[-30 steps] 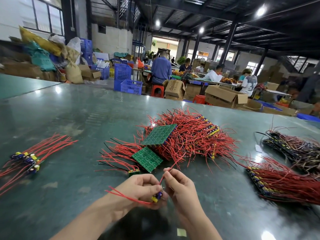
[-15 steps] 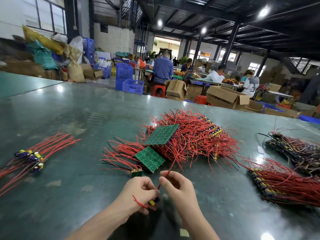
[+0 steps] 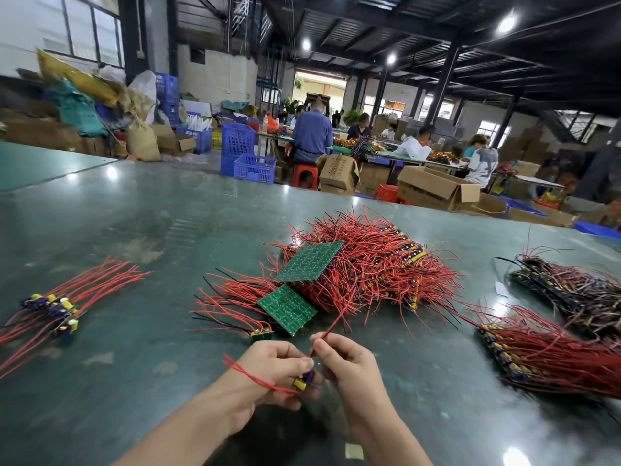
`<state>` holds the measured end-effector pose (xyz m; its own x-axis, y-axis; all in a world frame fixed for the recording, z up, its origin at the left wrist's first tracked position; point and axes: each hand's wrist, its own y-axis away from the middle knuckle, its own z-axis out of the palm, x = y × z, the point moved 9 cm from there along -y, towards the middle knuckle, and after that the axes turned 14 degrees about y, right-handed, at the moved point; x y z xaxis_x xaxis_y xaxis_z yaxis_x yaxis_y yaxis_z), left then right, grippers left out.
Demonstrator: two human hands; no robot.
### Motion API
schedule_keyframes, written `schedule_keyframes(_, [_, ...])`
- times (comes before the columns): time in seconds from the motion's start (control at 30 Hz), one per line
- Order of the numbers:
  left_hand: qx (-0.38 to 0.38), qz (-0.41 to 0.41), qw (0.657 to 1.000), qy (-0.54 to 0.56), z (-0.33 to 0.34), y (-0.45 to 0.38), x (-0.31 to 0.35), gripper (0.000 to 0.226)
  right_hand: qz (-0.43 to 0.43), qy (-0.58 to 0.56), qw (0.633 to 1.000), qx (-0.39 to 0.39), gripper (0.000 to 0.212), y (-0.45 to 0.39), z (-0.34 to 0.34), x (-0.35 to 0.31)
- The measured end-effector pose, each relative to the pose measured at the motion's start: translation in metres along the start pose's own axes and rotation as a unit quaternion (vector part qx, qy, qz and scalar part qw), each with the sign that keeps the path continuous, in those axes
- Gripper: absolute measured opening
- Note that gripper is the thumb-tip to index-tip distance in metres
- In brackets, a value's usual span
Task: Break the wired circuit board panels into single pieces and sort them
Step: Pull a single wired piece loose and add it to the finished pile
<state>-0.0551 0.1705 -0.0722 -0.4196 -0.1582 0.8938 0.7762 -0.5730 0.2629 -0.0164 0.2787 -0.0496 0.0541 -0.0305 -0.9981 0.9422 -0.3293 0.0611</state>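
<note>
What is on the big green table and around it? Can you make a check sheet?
Surface: dark green table, shiny with lamp glare.
Job's things: big pile of wired panels in the middle, two green boards face down on it; sorted single pieces far left; more panels right.
Clutter: small paper scrap near the edge.
Grippers: left hand and right hand together pinch a small wired piece.
Cables: red wires on every pile, some black.
Surroundings: workers at far tables, cardboard boxes, blue crates.
</note>
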Motion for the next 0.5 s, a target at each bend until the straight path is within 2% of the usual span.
schedule_keyframes(0.1, [0.023, -0.007, 0.999, -0.045, -0.005, 0.001, -0.003, 0.006, -0.053, 0.104, 0.993, 0.026, 0.013, -0.001, -0.003, -0.01])
schedule_keyframes(0.17, [0.043, -0.002, 0.996, -0.083, -0.007, 0.001, -0.005, 0.006, -0.066, 0.123, 0.989, 0.04, 0.01, -0.003, -0.006, -0.011])
schedule_keyframes(0.33, [0.065, 0.022, 0.987, -0.142, -0.009, -0.001, -0.004, 0.01, -0.018, 0.062, 0.997, 0.052, 0.012, -0.008, -0.012, 0.004])
schedule_keyframes(0.43, [0.039, 0.008, 0.99, -0.135, -0.006, -0.003, -0.006, 0.01, 0.027, 0.001, 0.999, 0.036, 0.011, -0.012, -0.011, 0.014])
schedule_keyframes(0.5, [0.028, 0.006, 0.99, -0.137, -0.006, -0.005, -0.007, 0.01, 0.027, 0.017, 0.999, 0.036, 0.011, -0.012, -0.012, 0.014])
